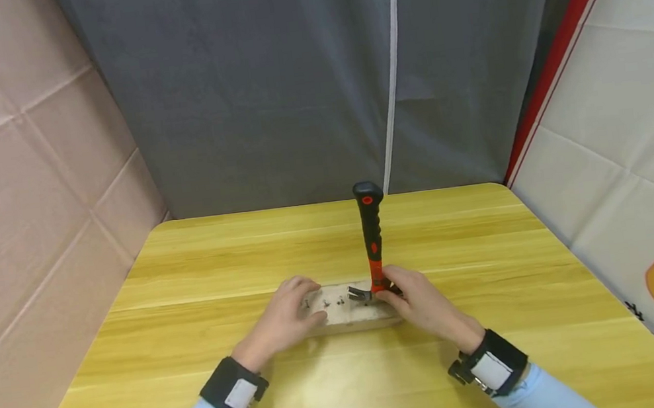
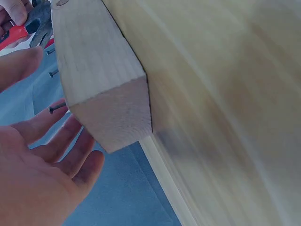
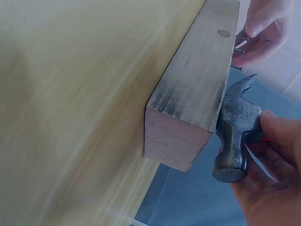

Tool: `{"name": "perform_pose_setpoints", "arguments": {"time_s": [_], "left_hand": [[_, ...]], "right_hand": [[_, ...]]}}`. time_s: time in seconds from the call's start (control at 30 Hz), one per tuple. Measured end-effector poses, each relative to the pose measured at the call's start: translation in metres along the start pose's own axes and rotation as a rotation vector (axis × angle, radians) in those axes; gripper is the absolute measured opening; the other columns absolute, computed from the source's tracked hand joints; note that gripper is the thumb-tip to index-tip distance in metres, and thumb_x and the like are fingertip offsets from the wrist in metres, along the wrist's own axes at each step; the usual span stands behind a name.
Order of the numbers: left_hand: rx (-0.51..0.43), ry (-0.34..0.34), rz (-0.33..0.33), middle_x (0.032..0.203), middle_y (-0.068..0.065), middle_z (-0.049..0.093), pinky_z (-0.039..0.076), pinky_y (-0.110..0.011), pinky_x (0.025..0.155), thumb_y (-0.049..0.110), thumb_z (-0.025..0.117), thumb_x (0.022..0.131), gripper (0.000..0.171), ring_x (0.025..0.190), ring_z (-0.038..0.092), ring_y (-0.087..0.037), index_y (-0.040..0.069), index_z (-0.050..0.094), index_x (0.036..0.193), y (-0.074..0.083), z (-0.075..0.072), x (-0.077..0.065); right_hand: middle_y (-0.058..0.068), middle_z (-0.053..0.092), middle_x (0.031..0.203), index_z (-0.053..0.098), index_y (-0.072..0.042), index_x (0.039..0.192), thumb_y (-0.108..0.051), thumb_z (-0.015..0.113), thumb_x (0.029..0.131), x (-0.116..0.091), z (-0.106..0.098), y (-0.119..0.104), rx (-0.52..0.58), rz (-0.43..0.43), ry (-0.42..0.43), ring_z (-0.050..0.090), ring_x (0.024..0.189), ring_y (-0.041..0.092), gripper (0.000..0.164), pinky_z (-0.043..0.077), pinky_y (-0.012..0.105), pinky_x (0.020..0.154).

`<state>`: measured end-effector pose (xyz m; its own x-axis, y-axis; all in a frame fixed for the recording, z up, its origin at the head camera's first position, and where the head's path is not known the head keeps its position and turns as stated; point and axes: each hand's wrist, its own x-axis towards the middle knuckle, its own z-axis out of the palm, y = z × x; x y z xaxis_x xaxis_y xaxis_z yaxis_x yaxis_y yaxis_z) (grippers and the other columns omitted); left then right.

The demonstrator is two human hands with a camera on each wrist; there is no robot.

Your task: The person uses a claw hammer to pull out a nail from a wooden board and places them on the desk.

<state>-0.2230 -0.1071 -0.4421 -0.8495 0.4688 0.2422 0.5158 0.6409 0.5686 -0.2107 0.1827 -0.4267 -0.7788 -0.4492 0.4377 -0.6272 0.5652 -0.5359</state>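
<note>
Lower centre: right hand (image 1: 424, 303) pinches upright black-and-red-handled steel claw hammer (image 1: 371, 226) on nail-studded pale wooden block (image 1: 341, 315); left hand (image 1: 287, 314) relaxed alongside. Apparent step: balancing hammer; release calls for steadiness.

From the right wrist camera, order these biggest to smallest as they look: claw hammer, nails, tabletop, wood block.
1. Tabletop
2. Wood block
3. Claw hammer, mostly its head showing
4. Nails

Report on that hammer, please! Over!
Right hand holds upended claw hammer. Left hand at left end of wooden block. Possibly in the way: nails poking up.
</note>
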Motion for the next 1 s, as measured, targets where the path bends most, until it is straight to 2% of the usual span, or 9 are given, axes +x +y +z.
{"name": "perform_pose_setpoints", "arguments": {"time_s": [0.13,0.4,0.77,1.0], "left_hand": [[0.021,-0.023,-0.012,0.132,-0.007,0.059,0.047,-0.046,0.106,0.026,0.082,0.089,0.053,0.125,0.053,-0.026,0.002,0.062,0.132,-0.002,0.000,0.000],[0.046,-0.020,-0.015,0.129,-0.007,0.060,0.049,-0.044,0.103,0.024,0.084,0.088,0.052,0.121,0.053,-0.025,0.000,0.065,0.129,-0.005,0.002,0.001],[0.022,-0.020,-0.009,0.130,-0.009,0.060,0.050,-0.045,0.101,0.023,0.084,0.087,0.054,0.121,0.053,-0.027,-0.003,0.066,0.131,-0.005,0.001,0.000],[0.018,-0.020,-0.013,0.131,-0.009,0.060,0.050,-0.044,0.101,0.023,0.084,0.088,0.055,0.121,0.053,-0.026,-0.003,0.065,0.132,-0.007,0.001,0.000]], "right_hand": [[-0.008,0.059,0.089,0.064,-0.011,0.104,-0.004,0.074,0.094,0.001,0.001,0.000,-0.035,-0.013,-0.017,0.052,0.075,0.009,0.016,0.048,0.027,0.063],[-0.006,0.062,0.091,0.065,-0.011,0.106,-0.007,0.078,0.092,0.004,0.003,-0.002,-0.094,-0.031,-0.051,0.052,0.074,0.010,0.019,0.046,0.027,0.062],[-0.007,0.060,0.088,0.065,-0.012,0.102,-0.007,0.080,0.090,0.011,0.004,-0.007,-0.134,-0.070,-0.049,0.051,0.072,0.010,0.020,0.045,0.025,0.060],[-0.007,0.060,0.087,0.064,-0.013,0.102,-0.009,0.079,0.091,0.015,0.003,-0.008,-0.153,-0.057,-0.079,0.051,0.071,0.010,0.019,0.046,0.025,0.060]]}}
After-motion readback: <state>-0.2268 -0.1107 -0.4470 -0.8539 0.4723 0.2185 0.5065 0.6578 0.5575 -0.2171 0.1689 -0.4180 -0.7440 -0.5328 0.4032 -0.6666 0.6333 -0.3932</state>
